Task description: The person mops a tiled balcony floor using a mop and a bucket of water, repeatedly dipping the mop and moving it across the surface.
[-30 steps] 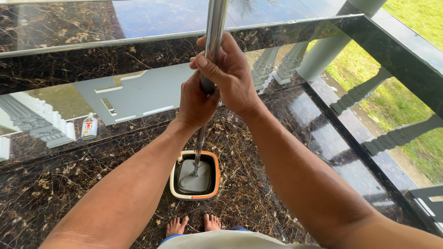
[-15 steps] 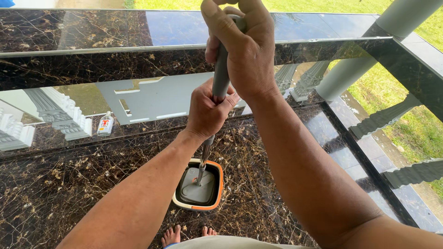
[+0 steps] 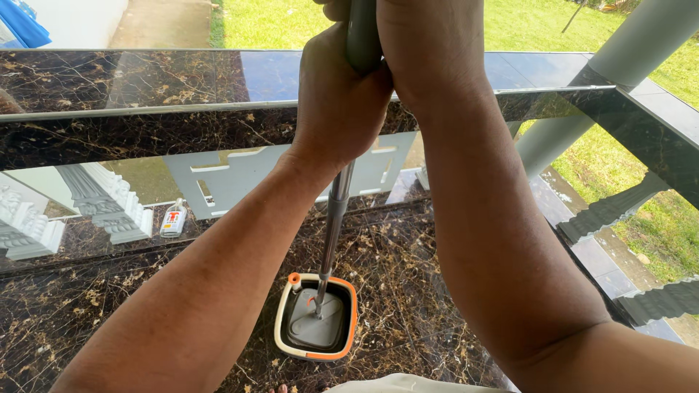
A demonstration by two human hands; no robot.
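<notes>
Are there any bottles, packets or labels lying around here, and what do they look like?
Small clear bottle: on the dark marble floor at the left, by the white balusters; flat shape, white label with a red patch.
No signs or screens show.

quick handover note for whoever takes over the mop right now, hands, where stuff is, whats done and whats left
Left hand: closed around the grey mop handle, below the right hand.
Right hand: closed around the same handle higher up, at the top edge of the view.
Mop: the handle stands nearly upright, and its flat head sits inside the orange-trimmed bucket on the dark marble floor.
Nearby: a small bottle stands on the floor by the white balusters, apart from the bucket.
Done: the mop head is in the bucket.
Left: lifting it out; whether the floor has been mopped cannot be told.
</notes>
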